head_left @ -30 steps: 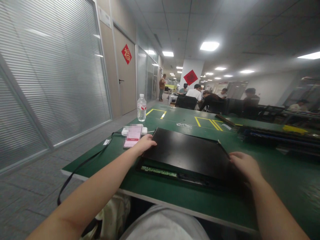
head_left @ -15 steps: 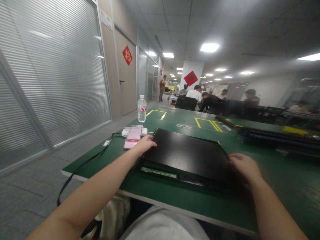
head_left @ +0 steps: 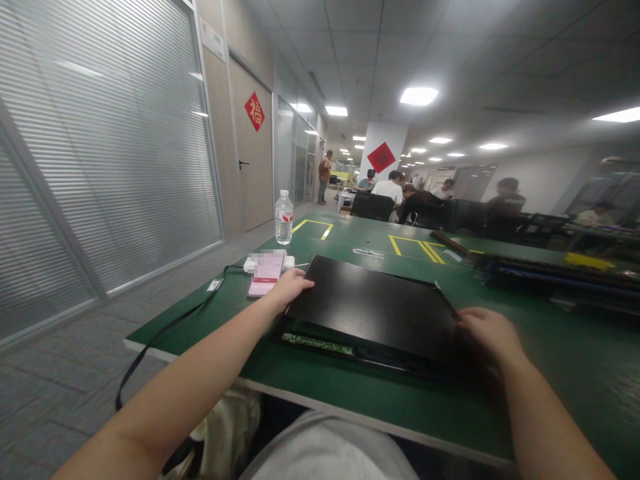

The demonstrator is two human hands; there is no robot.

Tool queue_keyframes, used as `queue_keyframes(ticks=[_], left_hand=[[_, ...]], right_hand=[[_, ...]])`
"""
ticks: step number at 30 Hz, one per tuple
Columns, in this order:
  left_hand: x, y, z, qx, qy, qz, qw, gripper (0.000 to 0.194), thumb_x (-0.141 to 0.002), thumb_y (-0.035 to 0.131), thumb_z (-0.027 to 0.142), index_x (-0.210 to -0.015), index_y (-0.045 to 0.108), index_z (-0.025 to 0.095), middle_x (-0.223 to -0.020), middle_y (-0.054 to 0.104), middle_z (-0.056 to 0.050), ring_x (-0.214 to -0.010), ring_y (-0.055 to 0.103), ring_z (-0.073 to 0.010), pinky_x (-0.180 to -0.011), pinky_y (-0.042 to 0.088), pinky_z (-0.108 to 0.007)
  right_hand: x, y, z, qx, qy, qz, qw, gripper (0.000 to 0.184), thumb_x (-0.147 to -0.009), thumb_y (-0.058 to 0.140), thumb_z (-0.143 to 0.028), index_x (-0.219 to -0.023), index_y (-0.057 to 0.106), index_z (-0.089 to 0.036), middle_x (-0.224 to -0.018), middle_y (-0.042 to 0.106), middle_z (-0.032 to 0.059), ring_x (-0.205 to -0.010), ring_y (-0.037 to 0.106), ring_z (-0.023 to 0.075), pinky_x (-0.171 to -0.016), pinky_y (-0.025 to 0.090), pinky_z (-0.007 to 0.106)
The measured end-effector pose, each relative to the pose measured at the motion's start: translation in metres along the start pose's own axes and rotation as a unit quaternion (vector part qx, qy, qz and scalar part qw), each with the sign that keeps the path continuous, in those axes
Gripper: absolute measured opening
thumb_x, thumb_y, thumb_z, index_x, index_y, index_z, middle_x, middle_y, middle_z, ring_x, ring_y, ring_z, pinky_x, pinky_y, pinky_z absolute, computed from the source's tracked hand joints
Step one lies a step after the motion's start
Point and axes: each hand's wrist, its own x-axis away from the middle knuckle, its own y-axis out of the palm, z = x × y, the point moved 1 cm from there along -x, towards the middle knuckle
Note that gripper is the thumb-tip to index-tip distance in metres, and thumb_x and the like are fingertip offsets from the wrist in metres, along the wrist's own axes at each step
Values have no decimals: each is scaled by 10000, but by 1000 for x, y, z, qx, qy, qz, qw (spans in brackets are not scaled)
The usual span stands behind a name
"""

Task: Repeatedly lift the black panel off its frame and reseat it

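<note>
A flat black panel lies on the green table in front of me, with a strip of green circuit board showing along its near edge. My left hand grips the panel's left edge, fingers curled over it. My right hand holds the right edge the same way. The panel seems slightly raised above the frame beneath it.
A phone with a pink screen and a white charger lie left of the panel, a black cable running off the table edge. A water bottle stands farther back. Dark parts are stacked at right. Several people sit in the background.
Almost nothing has moved. Both hands keep their hold on the panel's edges; the view shifted very slightly.
</note>
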Motion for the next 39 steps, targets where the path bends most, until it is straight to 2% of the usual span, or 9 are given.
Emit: queue_keyframes(ticks=[5,15,20,27,39], left_hand=[[1,1,1,2,3,9,1000,343,-620,786,164,-889,574,176,-726,712,-16,-692,713,-220,-637,538,-302],[7,3,8,43,-2,-1,999,264,-645,730,131,-890,638,168,-639,695,-3,-624,699,-207,-614,545,-303],[6,3,7,47,-1,7,999,272,-637,727,110,-894,655,163,-640,702,-8,-629,705,-210,-630,556,-307],[7,2,8,35,5,20,999,267,-678,653,68,-926,613,162,-599,680,15,-570,678,-192,-571,519,-282],[6,2,8,15,32,15,999,278,-681,670,110,-923,560,190,-640,680,21,-599,675,-182,-579,504,-271]], right_hand=[[-2,1,2,-7,-3,-1,1000,225,-701,614,-275,-842,786,-242,-820,768,64,-747,685,255,-608,465,319],[1,-2,-3,-11,32,-32,999,261,-703,618,-261,-902,786,-247,-865,772,57,-836,688,274,-668,478,338],[0,-3,-3,-14,14,-26,999,216,-690,640,-255,-849,787,-243,-867,773,62,-854,691,274,-674,481,332],[-1,1,0,-42,37,-37,998,236,-724,613,-256,-891,776,-225,-857,774,58,-823,691,247,-688,479,325],[-4,3,6,-55,22,-25,998,263,-670,652,-281,-884,787,-210,-880,777,85,-763,685,243,-650,474,321]])
